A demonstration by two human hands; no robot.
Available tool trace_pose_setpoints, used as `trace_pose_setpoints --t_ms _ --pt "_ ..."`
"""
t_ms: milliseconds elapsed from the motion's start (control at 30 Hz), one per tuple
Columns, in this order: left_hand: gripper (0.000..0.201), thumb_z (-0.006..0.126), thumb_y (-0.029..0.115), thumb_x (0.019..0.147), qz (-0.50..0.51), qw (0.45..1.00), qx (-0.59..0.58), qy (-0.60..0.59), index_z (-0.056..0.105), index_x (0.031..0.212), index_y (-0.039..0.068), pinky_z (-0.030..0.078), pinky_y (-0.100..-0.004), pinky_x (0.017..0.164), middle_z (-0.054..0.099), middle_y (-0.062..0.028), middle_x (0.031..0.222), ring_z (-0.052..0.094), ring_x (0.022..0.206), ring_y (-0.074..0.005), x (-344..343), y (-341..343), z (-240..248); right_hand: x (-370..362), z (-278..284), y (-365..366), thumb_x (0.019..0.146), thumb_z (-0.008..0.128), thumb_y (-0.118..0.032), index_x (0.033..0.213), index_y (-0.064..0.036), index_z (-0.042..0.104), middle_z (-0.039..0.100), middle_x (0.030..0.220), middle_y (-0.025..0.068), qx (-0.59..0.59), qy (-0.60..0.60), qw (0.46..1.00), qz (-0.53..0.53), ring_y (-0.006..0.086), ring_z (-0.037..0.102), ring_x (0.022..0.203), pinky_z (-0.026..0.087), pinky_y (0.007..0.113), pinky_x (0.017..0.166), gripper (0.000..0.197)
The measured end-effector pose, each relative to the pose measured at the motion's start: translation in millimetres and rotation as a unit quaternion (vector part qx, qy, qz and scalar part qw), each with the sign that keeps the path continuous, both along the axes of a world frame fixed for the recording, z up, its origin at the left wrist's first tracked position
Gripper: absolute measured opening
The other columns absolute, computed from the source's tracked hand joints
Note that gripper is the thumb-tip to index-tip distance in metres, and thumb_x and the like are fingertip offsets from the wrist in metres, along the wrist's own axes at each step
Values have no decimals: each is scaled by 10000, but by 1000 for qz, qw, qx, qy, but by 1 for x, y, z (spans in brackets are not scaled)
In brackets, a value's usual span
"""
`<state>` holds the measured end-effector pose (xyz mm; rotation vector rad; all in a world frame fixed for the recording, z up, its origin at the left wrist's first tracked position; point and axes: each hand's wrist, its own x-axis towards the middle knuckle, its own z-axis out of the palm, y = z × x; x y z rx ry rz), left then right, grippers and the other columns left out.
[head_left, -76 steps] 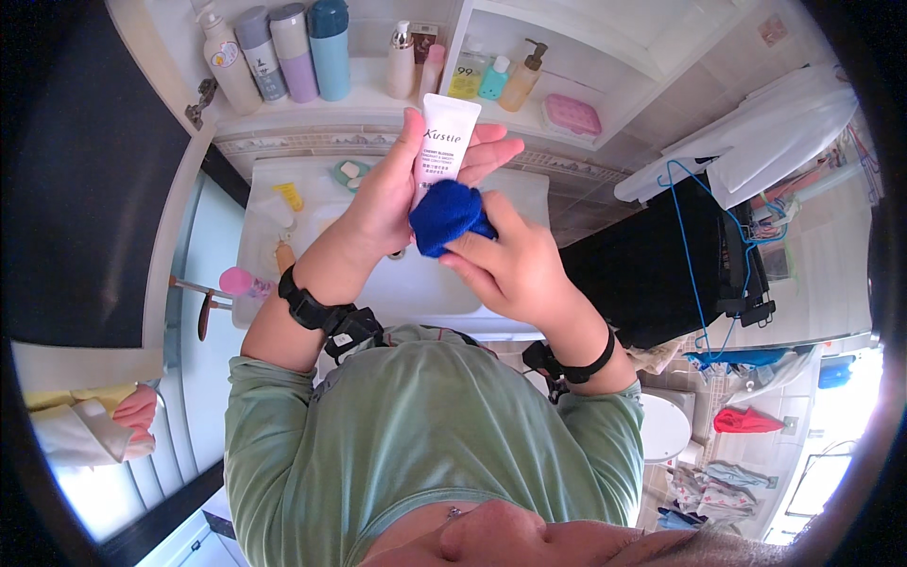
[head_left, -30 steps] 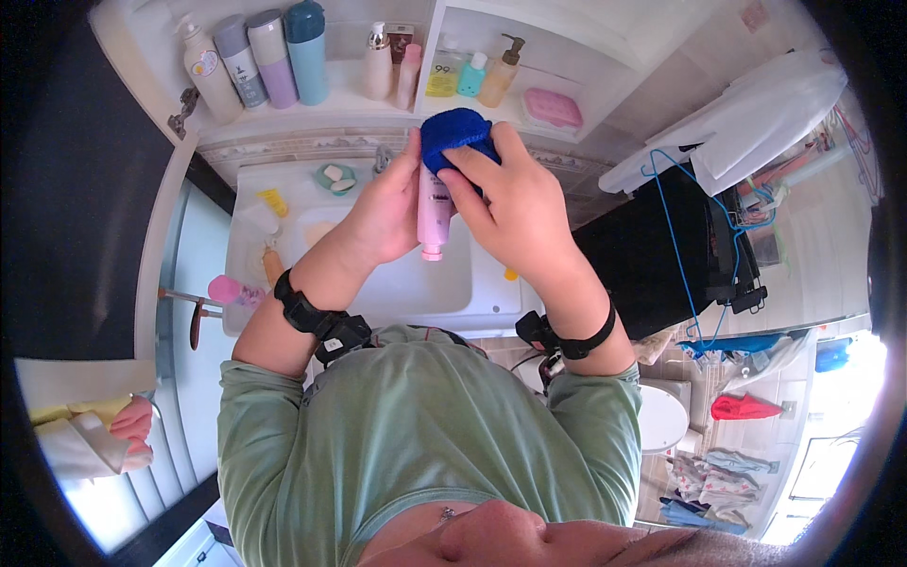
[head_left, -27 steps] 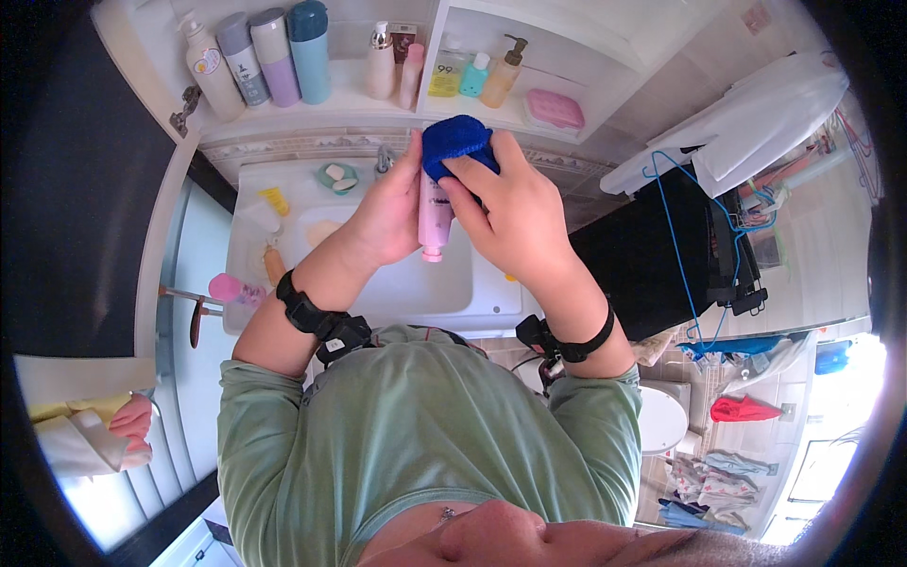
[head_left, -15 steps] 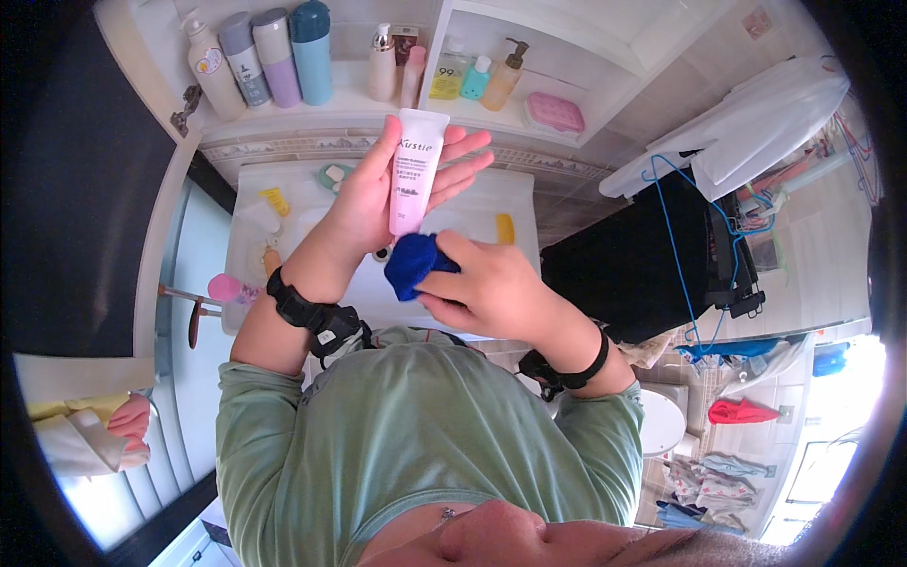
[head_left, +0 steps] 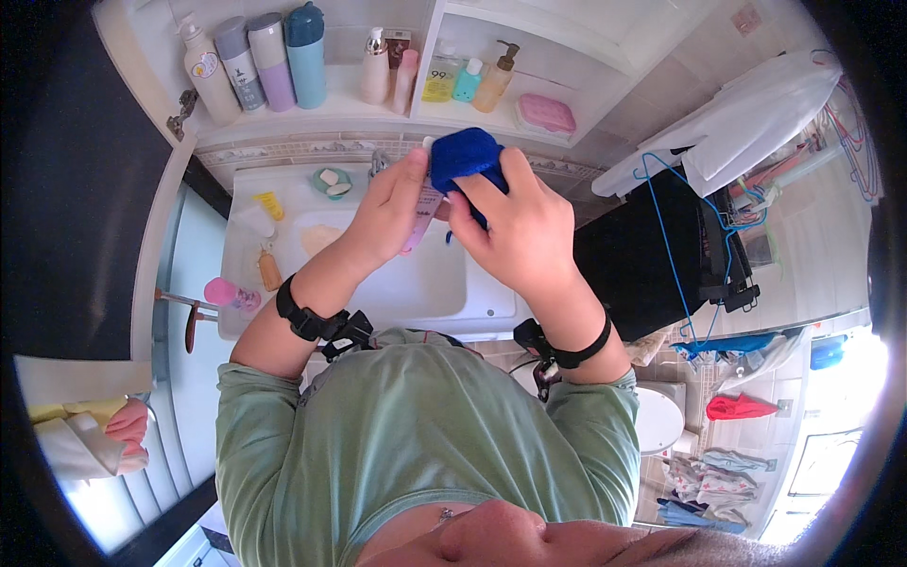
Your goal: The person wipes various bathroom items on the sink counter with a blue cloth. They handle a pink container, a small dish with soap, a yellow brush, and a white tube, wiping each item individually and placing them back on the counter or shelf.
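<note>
My left hand (head_left: 385, 210) grips a pink squeeze tube (head_left: 426, 214) above the sink, thumb along one side. A folded blue cloth (head_left: 465, 161) lies against the tube's upper part and covers much of it. The fingers of my right hand (head_left: 518, 215) are closed on that cloth and press it to the tube. Below both hands is the white sink (head_left: 416, 288).
On the sink's left side are a green soap dish (head_left: 332, 183), a yellow tube (head_left: 270, 205) and a pink-capped bottle (head_left: 232, 294). Bottles, a tall blue one (head_left: 307, 59) among them, line the shelf behind. Blue hangers (head_left: 669, 255) and dark clothing hang at right.
My right hand has moved the blue cloth up from the tube's lower end to its upper part. My left hand's fingers, spread before, have closed round the tube, which has turned.
</note>
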<state>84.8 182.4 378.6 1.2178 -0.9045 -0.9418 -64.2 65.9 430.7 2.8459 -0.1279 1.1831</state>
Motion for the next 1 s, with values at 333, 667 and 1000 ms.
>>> trace_pose_setpoints --t_ms 333,667,1000 --pt "677 216 571 1085 -6 999 -36 36 597 1106 12 553 -284 555 682 -134 853 669 632 -168 -14 -4 -10 -2 2 2 777 759 -226 902 -179 710 535 864 69 -12 -14 1000 3 241 623 585 490 360 474 142" --pt "601 306 479 1092 5 971 -147 190 471 1425 8 441 -242 476 508 -19 848 515 604 -112 7 -10 -19 -22 -18 -25 777 764 -200 901 -158 726 553 862 79 27 32 998 -46 253 645 603 511 360 497 137" --pt "370 592 292 1038 -16 994 -72 82 468 1314 79 494 -263 515 625 -65 959 562 581 -121 -10 11 8 -35 -13 -27 780 783 -181 923 -121 730 571 862 92 91 -3 994 -52 296 629 586 514 376 512 164"
